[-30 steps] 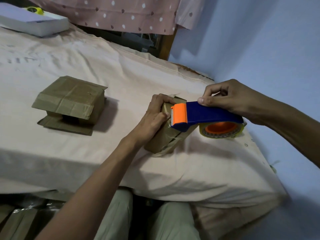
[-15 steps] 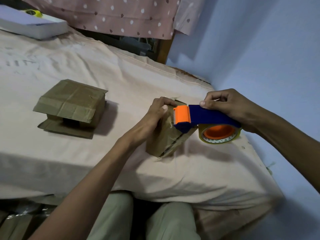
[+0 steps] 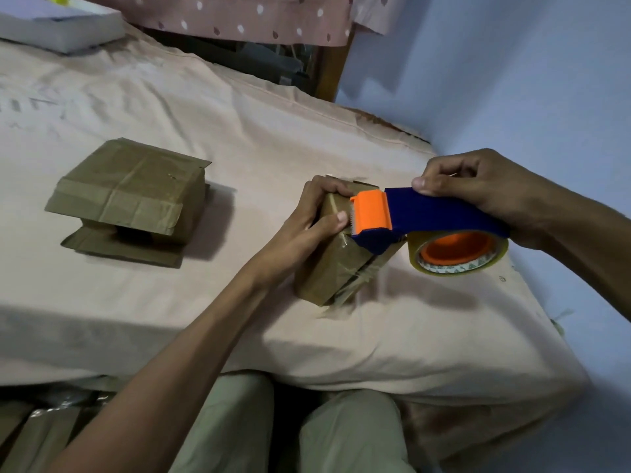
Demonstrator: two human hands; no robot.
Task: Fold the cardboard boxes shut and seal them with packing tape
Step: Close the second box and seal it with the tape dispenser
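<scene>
A small brown cardboard box rests on a bed covered with a pale pink sheet, near the bed's front edge and toward its right side. The left hand grasps the far end of this box, fingers curled over the top and the thumb pressed along the near face, close to the toothed edge of the dispenser. Clear tape already runs shiny along the box's right side and lower corner.

The right hand grips a blue plastic tape dispenser with an orange cutter guard, fingers wrapped over the blue handle from above. The orange end meets the top of the box just beside the left thumb, and a roll of clear packing tape on an orange hub hangs under the handle, off the box's right side (lettering on the roll's rim is too small to read).

Well to the left on the sheet sits a second, larger brown cardboard box, its flaps folded and taped across the top, with one flattened flap spread out beneath it. At the far left corner of the bed lies a flat white box. A pink curtain with pale dots hangs behind the bed, and a light blue wall rises on the right. The person's knees in pale green trousers show below the bed edge.
</scene>
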